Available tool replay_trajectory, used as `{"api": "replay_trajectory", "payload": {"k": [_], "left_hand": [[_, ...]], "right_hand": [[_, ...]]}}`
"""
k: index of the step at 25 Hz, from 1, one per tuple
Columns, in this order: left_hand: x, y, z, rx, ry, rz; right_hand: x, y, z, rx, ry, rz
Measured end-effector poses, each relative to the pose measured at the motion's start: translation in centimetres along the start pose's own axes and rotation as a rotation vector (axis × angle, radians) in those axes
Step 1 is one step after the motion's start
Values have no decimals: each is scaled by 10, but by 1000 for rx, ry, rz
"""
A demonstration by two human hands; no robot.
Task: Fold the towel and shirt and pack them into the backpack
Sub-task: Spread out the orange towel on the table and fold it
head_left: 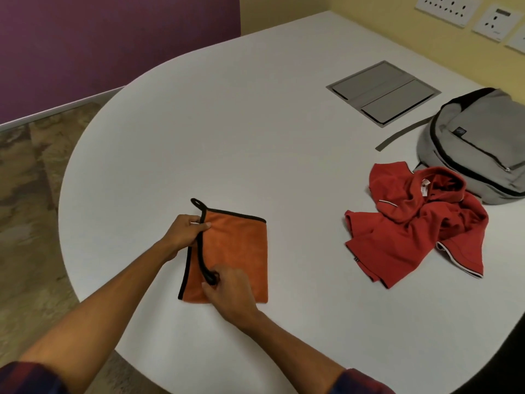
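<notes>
At six o'clock on the white rounded table [227,123], the right hand [231,291] pinches the black-edged orange towel [238,251] at its near hem; the left hand [184,231] pinches its far left edge. At three o'clock lies the crumpled red shirt [412,226], touching the grey fabric backpack [477,143] at two.

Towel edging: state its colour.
Black, against the orange towel; it shows in the head view, the only one.

Bare forearms; dark checked sleeves [360,382], seemingly red and navy.
</notes>
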State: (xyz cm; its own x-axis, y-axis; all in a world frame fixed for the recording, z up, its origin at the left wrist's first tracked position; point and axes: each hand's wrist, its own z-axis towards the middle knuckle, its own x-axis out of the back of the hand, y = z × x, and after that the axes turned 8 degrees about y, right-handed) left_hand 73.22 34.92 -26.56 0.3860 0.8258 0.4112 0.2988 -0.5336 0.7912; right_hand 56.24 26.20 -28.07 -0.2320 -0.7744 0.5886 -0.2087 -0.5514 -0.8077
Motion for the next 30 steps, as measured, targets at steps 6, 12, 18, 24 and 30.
{"api": "replay_trajectory", "payload": {"k": [6, 12, 18, 24, 30], "left_hand": [[9, -41, 20, 56, 127, 45], [9, -53, 14, -75, 304, 141], [-11, -81, -25, -716, 356, 793], [-48, -119, -59, -797, 115, 954], [-61, -107, -71, -650, 135, 912]], "right_hand": [[-34, -8, -2, -24, -159, -120], [-32, -1, -8, 143, -321, -141], [-4, 30, -1, 84, 173, -202], [33, 62, 9, -403, 115, -222], [48, 57, 3, -444, 26, -65]]}}
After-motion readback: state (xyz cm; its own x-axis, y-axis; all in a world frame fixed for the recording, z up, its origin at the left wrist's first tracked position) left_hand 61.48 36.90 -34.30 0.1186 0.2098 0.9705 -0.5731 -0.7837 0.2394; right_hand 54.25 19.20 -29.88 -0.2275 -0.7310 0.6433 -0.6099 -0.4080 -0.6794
